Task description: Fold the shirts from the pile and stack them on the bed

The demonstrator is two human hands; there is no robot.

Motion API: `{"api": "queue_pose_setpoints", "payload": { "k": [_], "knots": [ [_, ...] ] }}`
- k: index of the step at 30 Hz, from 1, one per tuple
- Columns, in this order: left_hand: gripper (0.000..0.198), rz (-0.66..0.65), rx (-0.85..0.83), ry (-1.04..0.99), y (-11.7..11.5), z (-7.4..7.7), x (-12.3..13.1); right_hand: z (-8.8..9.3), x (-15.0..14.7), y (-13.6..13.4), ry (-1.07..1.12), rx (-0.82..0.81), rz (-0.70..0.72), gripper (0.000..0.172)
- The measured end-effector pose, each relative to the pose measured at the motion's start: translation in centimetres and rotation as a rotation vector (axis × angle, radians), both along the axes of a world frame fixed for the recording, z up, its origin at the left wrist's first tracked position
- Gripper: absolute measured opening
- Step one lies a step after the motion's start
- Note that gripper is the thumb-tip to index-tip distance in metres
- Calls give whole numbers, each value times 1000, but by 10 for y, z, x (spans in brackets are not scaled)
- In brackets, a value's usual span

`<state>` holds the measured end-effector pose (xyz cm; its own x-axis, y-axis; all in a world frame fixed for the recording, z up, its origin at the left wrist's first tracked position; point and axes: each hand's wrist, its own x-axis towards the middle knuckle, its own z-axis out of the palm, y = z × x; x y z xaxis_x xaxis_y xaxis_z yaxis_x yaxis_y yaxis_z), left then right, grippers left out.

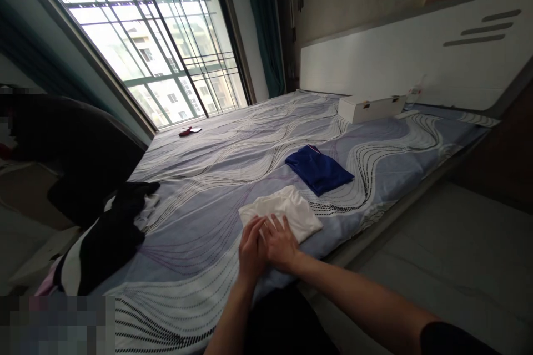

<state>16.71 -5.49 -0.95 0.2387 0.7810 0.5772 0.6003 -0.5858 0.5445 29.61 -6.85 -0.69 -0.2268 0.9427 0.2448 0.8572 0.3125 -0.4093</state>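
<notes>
A folded white garment (293, 208) lies flat near the bed's side edge. My left hand (251, 244) rests on its near-left part, fingers stretched out. Close against it, my right hand (280, 243) lies palm down on the same cloth with its fingers apart. A ring shows on one finger where the two hands meet. Neither hand appears to grip the cloth, though the fingertips of the left are partly hidden. Just beyond the white garment is a folded dark blue garment (318, 171), which neither hand touches.
Both garments lie on a bed with a wavy-patterned sheet (216, 166). Dark clothes (114, 233) are heaped at the left. A white box (370, 108) and a clear bottle (414, 93) are by the headboard (395, 50). A person in dark clothing (83, 144) bends at the left.
</notes>
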Motion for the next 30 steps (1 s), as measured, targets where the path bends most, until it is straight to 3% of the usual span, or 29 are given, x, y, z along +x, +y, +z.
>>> {"api": "queue_pose_setpoints", "payload": {
  "k": [3,6,9,12,15,19,21,30],
  "knots": [
    [49,-29,-205,133,27,-6,24,-15,0,-3,-75,-6,80,70],
    [53,106,-342,288,36,-17,37,-15,28,10,-96,-26,103,65],
    [58,241,-335,402,34,-20,44,-9,65,36,-81,-86,-73,58],
    [59,327,-360,469,38,-14,49,-2,87,61,-78,-185,-284,56],
    [58,357,-426,490,49,-7,49,2,78,71,-96,-169,-378,57],
    [56,315,-438,507,64,-6,44,-3,44,73,-95,-36,-106,56],
    [55,308,-444,507,68,-8,41,-8,36,80,-84,-59,-75,57],
    [59,460,-497,515,70,-6,28,-14,79,142,-108,-319,-359,68]
  ]
}}
